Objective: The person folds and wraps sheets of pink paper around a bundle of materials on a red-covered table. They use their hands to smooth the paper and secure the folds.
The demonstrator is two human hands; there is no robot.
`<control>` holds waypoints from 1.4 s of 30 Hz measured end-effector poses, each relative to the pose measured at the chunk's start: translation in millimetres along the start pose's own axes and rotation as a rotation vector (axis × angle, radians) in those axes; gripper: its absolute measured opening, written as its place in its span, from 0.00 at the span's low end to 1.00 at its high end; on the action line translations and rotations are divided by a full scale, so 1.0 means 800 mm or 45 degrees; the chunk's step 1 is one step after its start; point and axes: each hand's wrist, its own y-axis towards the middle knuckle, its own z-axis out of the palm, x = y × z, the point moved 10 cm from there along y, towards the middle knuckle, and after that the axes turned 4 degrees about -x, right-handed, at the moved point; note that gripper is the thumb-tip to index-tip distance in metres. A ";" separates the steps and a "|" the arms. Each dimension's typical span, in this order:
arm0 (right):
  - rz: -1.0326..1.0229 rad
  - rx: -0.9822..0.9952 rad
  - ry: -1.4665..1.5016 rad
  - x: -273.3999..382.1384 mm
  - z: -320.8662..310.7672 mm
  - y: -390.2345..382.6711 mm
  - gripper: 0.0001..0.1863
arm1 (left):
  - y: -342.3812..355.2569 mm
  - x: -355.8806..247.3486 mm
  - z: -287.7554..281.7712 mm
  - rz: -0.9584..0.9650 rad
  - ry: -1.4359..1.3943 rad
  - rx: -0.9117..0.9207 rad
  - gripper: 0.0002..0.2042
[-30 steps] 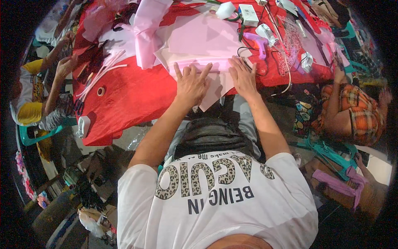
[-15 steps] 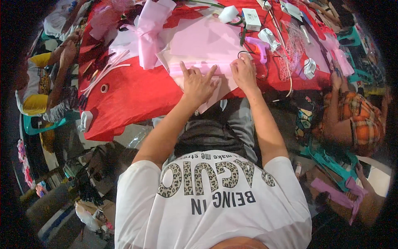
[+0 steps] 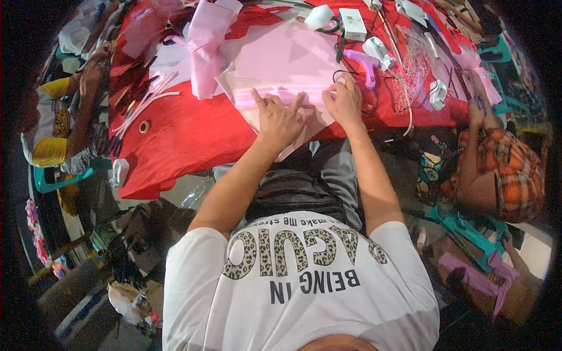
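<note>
A pink wrapping sheet (image 3: pixel 284 55) lies on paler sheets on the table, its near side folded into a narrow, layered band (image 3: pixel 313 93). My left hand (image 3: pixel 278 121) rests on this band with its fingers spread, holding nothing. At the band's right end my right hand (image 3: pixel 344 104) is closed, fingers bent together on the sheet's edge; the fingertips are partly hidden. Just beyond the right hand is a pink-purple glue gun (image 3: pixel 364 65) with a dark cord. A gathered pink wrap (image 3: pixel 203 55) with a tied middle lies left of the sheet.
Red cloth (image 3: pixel 175 137) covers the table. A tape roll (image 3: pixel 144 126) and pale stems (image 3: pixel 153 98) lie at left. To the right are a small white box (image 3: pixel 353 24), pink netting (image 3: pixel 410 73) and crumpled white pieces (image 3: pixel 437 93). Other people sit at both sides, one in orange plaid (image 3: pixel 509 169).
Both hands have stayed nearly in place on the folded band. The view has shifted slightly. At the right, the other person's hand has moved a little beside the pink material.
</note>
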 end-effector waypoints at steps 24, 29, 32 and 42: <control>0.046 0.430 0.586 0.165 0.073 0.016 0.10 | -0.014 0.026 0.006 -0.080 -0.067 -0.168 0.30; 0.006 0.532 0.500 0.145 0.093 0.014 0.09 | -0.028 0.031 -0.007 -0.067 -0.281 -0.264 0.28; -0.020 0.560 0.474 0.153 0.092 0.013 0.08 | -0.039 0.051 -0.002 -0.075 -0.397 -0.305 0.25; -0.282 0.368 0.091 0.186 0.082 -0.003 0.09 | -0.036 0.113 0.011 -0.206 -1.006 -0.173 0.11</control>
